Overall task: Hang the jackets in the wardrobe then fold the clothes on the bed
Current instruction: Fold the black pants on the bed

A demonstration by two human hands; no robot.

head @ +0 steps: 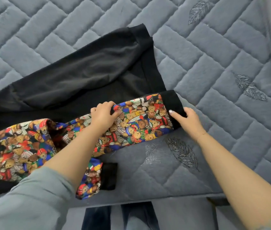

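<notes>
1. A black jacket [88,75] with a teddy-bear print is seen spread flat on the quilted grey bed [214,67], near its front edge.
2. One printed sleeve [141,123] is laid out to the right across the jacket's lower part; its black cuff [173,103] rests on the bed.
3. The sleeve's upper edge is pinched by the left hand [104,116], fingers [114,112] curled down on the cloth.
4. The cuff is gripped by the right hand [187,121], thumb on top, the other fingers tucked under and hidden.
5. A second printed sleeve [90,180] is seen lying below the left forearm, its cuff near the bed's edge.
</notes>
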